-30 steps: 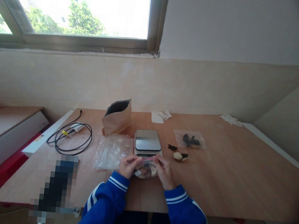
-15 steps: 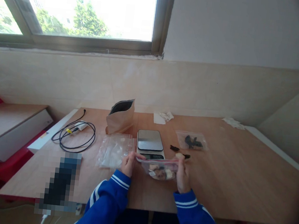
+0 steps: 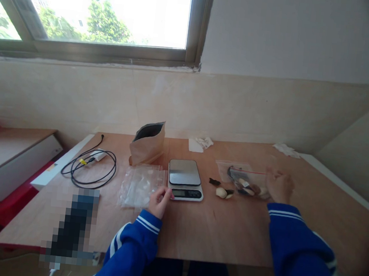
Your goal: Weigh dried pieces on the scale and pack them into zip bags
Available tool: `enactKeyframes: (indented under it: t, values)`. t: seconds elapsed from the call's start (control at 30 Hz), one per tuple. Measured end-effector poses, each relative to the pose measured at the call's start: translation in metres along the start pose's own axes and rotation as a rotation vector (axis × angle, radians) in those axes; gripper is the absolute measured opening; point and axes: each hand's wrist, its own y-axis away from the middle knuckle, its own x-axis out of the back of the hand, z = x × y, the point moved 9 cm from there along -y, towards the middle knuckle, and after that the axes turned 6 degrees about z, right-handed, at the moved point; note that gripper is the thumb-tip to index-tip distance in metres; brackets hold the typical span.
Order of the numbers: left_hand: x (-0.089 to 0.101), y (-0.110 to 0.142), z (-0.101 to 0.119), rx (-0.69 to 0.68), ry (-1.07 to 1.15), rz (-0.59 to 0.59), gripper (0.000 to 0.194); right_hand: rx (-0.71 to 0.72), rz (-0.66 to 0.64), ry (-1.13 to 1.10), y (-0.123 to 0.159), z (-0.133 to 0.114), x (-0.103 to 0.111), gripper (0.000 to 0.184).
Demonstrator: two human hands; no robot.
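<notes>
My right hand (image 3: 280, 185) grips the right end of a clear zip bag (image 3: 248, 184) with a red strip along its top and pale and brown pieces inside. That bag partly covers another clear bag (image 3: 224, 169) with dark pieces in it. My left hand (image 3: 160, 201) is closed at the front left corner of a kitchen scale (image 3: 184, 173); a small reddish bit shows at its fingertips, too small to name. Right of the scale lie a pale round piece (image 3: 221, 193) and dark dried pieces (image 3: 214, 182), loose on the table.
Clear plastic bags (image 3: 141, 188) lie flat left of the scale, before an open brown paper pouch (image 3: 148, 145). A coiled black cable (image 3: 113, 172) and a blurred-out dark object (image 3: 75, 223) are farther left. Crumpled tissue (image 3: 205, 143) lies by the wall.
My right hand has carried the zip bag right and away from me, onto the bag of dark pieces. My left hand has let go of it and stays by the scale, whose display now shows.
</notes>
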Motion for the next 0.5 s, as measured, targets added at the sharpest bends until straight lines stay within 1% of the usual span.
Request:
enactKeyframes:
  t: [0.07,0.1,0.13,0.2,0.27,0.33,0.37,0.4,0.43,0.5]
  values:
    - [0.000,0.000,0.003,-0.027,-0.003,-0.009,0.044,0.031,0.081,0.104,0.019,-0.006,0.001,0.056]
    - [-0.001,0.000,0.004,-0.043,-0.008,-0.023,0.045,0.064,0.084,0.112,0.029,-0.013,-0.001,0.058]
    - [-0.002,0.000,0.005,-0.059,-0.019,-0.040,0.046,0.134,0.052,0.100,0.040,-0.025,-0.005,0.057]
    - [-0.005,0.001,0.008,-0.083,-0.041,-0.074,0.047,0.305,-0.071,0.037,0.065,-0.053,-0.017,0.050]
    - [-0.006,0.001,0.010,-0.090,-0.055,-0.076,0.047,0.462,-0.266,-0.070,0.093,-0.081,-0.032,0.042]
    - [0.001,-0.002,0.017,-0.098,-0.069,-0.001,0.044,0.589,-0.491,-0.122,0.123,-0.103,-0.048,0.037]
    - [0.007,-0.004,0.022,-0.105,-0.083,0.063,0.040,0.633,-0.579,-0.119,0.137,-0.109,-0.056,0.038]
    - [0.016,-0.006,0.027,-0.112,-0.102,0.137,0.036,0.661,-0.639,-0.101,0.147,-0.112,-0.062,0.041]
    - [0.025,-0.009,0.032,-0.116,-0.125,0.213,0.032,0.673,-0.672,-0.077,0.154,-0.112,-0.067,0.044]
    - [0.048,-0.017,0.040,-0.115,-0.171,0.355,0.030,0.658,-0.683,-0.038,0.160,-0.106,-0.076,0.044]
